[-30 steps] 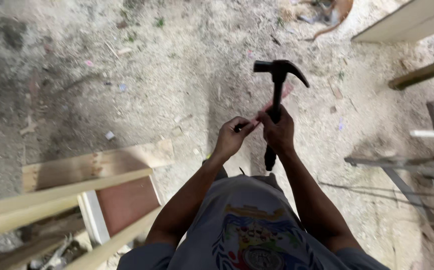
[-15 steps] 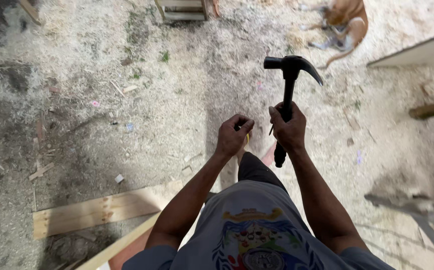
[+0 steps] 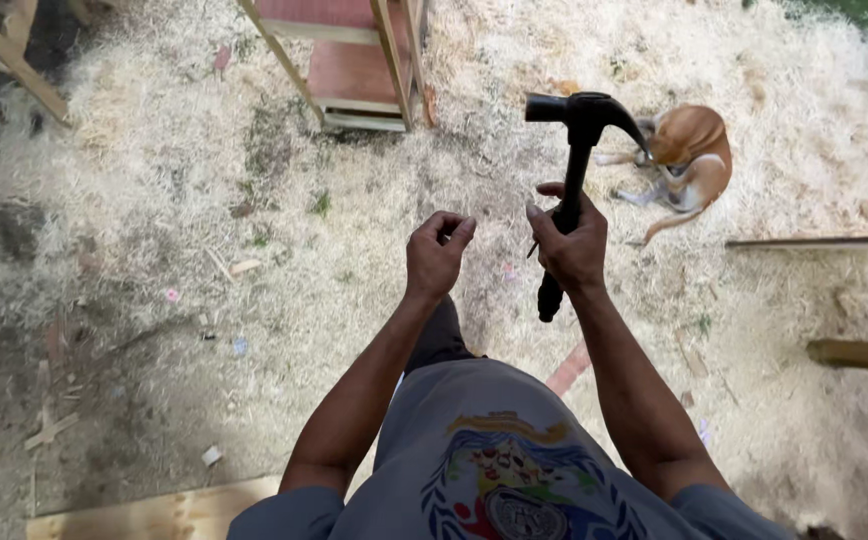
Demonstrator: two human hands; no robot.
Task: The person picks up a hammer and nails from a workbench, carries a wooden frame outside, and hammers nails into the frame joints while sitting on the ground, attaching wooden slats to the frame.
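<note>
My right hand grips a black claw hammer by its handle, head upright above the fist, and a thin nail pokes out beside its thumb. A little to the left, my left hand is raised at the same height with its fingers curled and pinched; whether it holds something small I cannot tell. The two hands are a short gap apart, above ground covered in sawdust and wood shavings.
A brown and white dog lies on the shavings just beyond the hammer. A wooden frame with reddish panels stands at the top. Timber pieces lie at the right, and a plank sits at the bottom left.
The view has swung forward: the wooden frame and the dog have come into sight and the plank has dropped low. My hands have parted slightly, with the hammer still upright.
</note>
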